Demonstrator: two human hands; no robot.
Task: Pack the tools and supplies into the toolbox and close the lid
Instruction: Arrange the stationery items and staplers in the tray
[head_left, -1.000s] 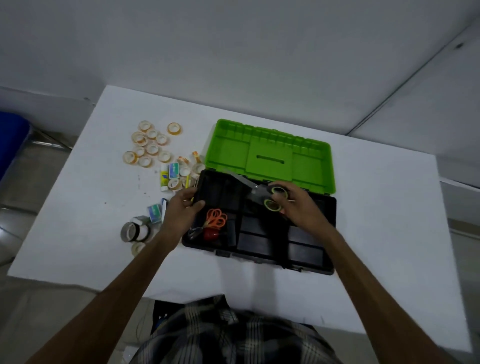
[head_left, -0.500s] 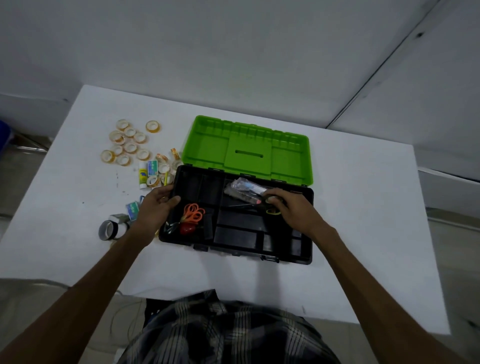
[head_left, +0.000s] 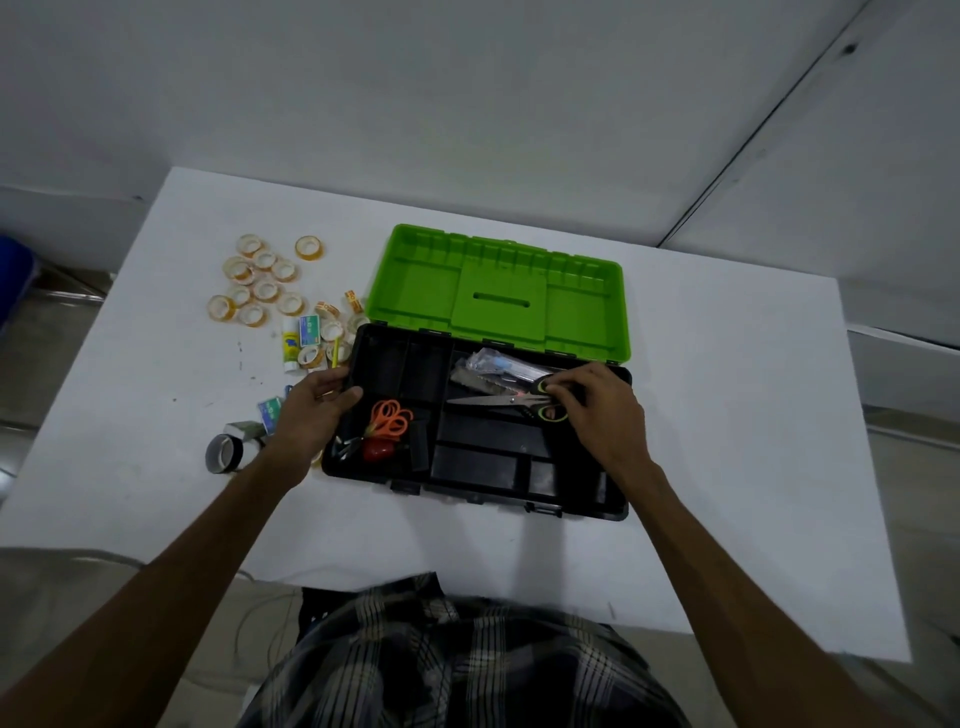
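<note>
Over toolbox (head_left: 571, 512): right hand (head_left: 597, 410) pinching green scissors (head_left: 511, 401) by handles, laying flat in back tray. Left hand (head_left: 311, 410) gripping left rim, likely steadying. Lid (head_left: 410, 280) open; tape rolls (head_left: 260, 283) on table (head_left: 727, 415), unpacked.

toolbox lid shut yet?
No, the green lid stands folded back behind the black toolbox, whose compartments lie open to view.

Plain room: white table (head_left: 727, 415), bare grey walls (head_left: 467, 104).
</note>
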